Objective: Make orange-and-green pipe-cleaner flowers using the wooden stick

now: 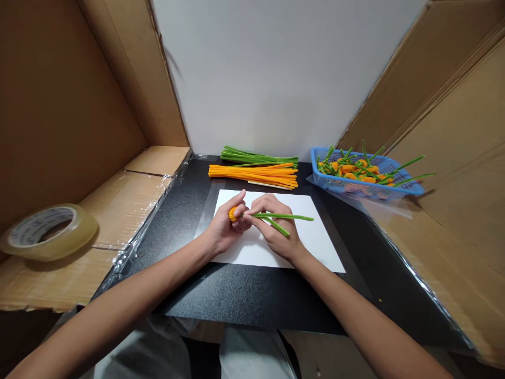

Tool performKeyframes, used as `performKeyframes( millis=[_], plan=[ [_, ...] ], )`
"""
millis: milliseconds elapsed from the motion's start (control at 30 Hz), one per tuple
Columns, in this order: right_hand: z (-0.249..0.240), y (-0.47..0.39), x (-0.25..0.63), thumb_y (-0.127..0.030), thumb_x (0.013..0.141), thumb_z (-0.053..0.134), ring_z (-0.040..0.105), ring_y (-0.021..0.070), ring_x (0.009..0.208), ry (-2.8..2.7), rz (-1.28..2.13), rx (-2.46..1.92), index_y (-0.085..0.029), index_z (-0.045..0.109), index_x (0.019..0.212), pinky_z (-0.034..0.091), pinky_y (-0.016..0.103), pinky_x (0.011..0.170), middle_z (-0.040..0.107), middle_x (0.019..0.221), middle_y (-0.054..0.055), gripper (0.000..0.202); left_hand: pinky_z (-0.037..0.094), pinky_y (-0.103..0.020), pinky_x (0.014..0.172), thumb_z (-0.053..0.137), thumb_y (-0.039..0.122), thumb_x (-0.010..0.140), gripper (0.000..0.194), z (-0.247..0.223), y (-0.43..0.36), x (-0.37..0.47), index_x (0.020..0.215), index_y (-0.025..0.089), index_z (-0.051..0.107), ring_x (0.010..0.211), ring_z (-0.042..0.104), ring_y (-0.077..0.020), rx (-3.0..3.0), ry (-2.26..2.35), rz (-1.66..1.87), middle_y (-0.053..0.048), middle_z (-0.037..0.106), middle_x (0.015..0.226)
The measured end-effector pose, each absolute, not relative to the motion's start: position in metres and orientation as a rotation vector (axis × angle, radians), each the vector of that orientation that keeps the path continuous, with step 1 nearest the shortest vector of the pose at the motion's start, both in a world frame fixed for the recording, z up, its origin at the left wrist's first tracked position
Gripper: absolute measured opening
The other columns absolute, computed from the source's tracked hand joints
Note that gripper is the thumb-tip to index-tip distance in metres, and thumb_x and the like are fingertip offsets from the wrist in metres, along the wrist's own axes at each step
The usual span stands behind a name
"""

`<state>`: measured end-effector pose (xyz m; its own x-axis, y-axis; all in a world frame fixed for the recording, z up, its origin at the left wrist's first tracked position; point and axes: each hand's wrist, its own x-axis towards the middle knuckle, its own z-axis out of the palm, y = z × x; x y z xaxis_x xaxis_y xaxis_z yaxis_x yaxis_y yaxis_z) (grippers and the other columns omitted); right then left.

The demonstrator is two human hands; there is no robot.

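My left hand [228,227] is closed around a small orange ribbed piece [233,214] that looks wound from pipe cleaner. Much of that piece is hidden by the fingers. Close against it, my right hand [277,226] pinches a green pipe cleaner [288,216] near its left end. Two green lengths stick out to the right, one nearly level and one slanting down; the fingers cover where they meet the orange piece. Both hands are above a white sheet [315,247] on the black table.
Behind the sheet lie bundles of orange pipe cleaners [252,173] and green pipe cleaners [256,157], with a thin pale stick [270,185]. A blue basket [327,181] at right holds several orange pieces with green stems. A tape roll [84,234] rests on cardboard at left. Cardboard walls flank the table [189,295].
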<state>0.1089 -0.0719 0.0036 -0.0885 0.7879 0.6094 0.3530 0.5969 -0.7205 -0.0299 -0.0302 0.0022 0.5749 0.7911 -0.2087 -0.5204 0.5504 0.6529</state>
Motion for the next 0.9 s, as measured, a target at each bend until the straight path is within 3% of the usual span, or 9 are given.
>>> performKeyframes(
  millis=[533,633,733,800,900],
  plan=[
    [0.004,-0.071,0.11,-0.031,0.086,0.071,0.061,0.0195,0.078,-1.664,0.556,-0.919,-0.024,0.071,0.074,0.048,0.037,0.078,0.065,0.076,0.001,0.014,0.016,-0.02,0.039,0.079,0.039,0.071,0.059,0.007,-0.029,-0.03,0.044,0.018,0.031,0.036,0.019,-0.0024,0.689,0.674,0.907,0.008,0.021,0.04],
    [0.004,-0.072,0.107,-0.031,0.087,0.07,0.063,0.0192,0.076,-1.583,0.614,-0.985,-0.022,0.069,0.074,0.049,0.035,0.075,0.066,0.077,0.002,0.015,0.023,-0.018,0.041,0.076,0.045,0.074,0.047,0.004,-0.029,-0.032,0.053,0.016,0.046,0.04,0.03,-0.0037,0.72,0.6,0.895,0.007,0.033,0.046],
    [0.003,-0.071,0.107,-0.03,0.086,0.068,0.064,0.0187,0.074,-1.428,0.651,-1.06,-0.022,0.068,0.077,0.05,0.033,0.072,0.068,0.076,0.002,0.013,0.036,-0.017,0.046,0.076,0.049,0.074,0.036,0.001,-0.031,-0.032,0.082,0.017,0.063,0.054,0.049,-0.0071,0.769,0.538,0.893,0.002,0.054,0.066],
    [0.002,-0.069,0.11,-0.03,0.085,0.069,0.064,0.0186,0.073,-1.35,0.637,-1.099,-0.022,0.068,0.08,0.049,0.032,0.07,0.069,0.075,0.001,0.01,0.043,-0.019,0.052,0.08,0.043,0.071,0.039,-0.001,-0.031,-0.031,0.098,0.019,0.065,0.068,0.057,-0.0107,0.892,0.537,0.934,0.0,0.061,0.083],
    [0.002,-0.065,0.115,-0.032,0.083,0.071,0.063,0.0187,0.072,-1.301,0.671,-1.116,-0.021,0.07,0.079,0.048,0.031,0.068,0.07,0.076,0.002,0.011,0.047,-0.021,0.057,0.082,0.034,0.07,0.042,-0.004,-0.031,-0.03,0.105,0.019,0.063,0.078,0.06,-0.0142,1.128,0.597,1.054,-0.002,0.063,0.09]
  ],
)
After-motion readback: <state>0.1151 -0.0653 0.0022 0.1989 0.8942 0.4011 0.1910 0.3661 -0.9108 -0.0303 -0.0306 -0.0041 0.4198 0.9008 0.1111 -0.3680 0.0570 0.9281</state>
